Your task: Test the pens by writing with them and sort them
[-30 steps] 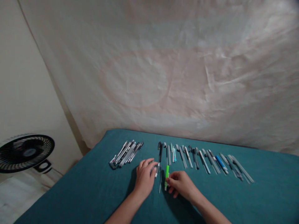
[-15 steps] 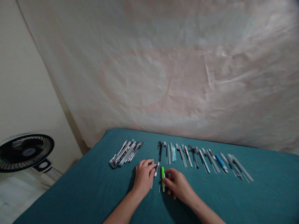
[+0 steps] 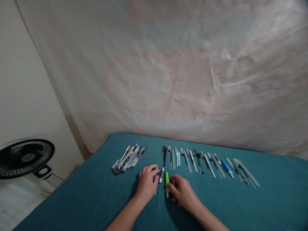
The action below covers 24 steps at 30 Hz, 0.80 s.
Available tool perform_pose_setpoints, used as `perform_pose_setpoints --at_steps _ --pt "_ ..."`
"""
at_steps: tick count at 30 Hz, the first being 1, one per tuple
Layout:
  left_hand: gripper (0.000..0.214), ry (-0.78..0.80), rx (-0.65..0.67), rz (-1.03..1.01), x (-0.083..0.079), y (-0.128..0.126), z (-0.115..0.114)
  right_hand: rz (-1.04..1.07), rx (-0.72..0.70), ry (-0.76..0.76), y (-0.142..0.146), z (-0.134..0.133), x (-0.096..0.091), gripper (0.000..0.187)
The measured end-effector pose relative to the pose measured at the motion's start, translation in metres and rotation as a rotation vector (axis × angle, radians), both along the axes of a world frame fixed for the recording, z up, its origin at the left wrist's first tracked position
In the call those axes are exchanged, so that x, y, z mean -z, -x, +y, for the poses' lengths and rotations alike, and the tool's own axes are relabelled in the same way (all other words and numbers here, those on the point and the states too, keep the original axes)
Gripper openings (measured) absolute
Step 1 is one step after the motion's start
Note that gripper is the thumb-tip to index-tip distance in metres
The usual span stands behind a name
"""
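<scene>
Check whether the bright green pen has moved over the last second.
Yes. The bright green pen, at the right hand, has shifted left, judged against the black pen lying farther back on the cloth.

Plain teal counter, bright green pen with a pale end, grey-and-white pen, black pen nearer the far edge, blue pen toward the right edge, pale sheet with a faint pink ring beyond the far edge

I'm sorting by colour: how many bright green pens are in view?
1: the green pen at the right hand's fingertips, beside the grey pen. Others may be hidden in the pile or under the left hand.
</scene>
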<state>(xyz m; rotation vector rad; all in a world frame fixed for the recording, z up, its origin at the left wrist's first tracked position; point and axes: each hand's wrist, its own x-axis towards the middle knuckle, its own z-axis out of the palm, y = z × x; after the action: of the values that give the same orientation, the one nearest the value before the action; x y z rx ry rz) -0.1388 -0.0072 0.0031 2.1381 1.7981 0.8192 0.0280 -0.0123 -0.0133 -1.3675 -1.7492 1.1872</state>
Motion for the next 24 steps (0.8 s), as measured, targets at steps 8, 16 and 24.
perform_pose_setpoints --at_steps 8,16,24 --pt "0.030 -0.017 -0.002 0.028 0.0042 0.0005 -0.0001 -0.038 0.012 -0.041 0.0015 -0.0008 -0.0003 0.024" --pt "0.032 -0.019 -0.003 0.047 0.0055 0.0010 -0.0010 0.001 0.028 -0.062 0.0020 -0.0059 -0.0045 0.022" --pt "0.032 -0.027 0.012 0.039 0.0055 -0.0009 -0.0007 0.030 0.034 -0.047 0.0022 -0.0065 0.0002 0.024"
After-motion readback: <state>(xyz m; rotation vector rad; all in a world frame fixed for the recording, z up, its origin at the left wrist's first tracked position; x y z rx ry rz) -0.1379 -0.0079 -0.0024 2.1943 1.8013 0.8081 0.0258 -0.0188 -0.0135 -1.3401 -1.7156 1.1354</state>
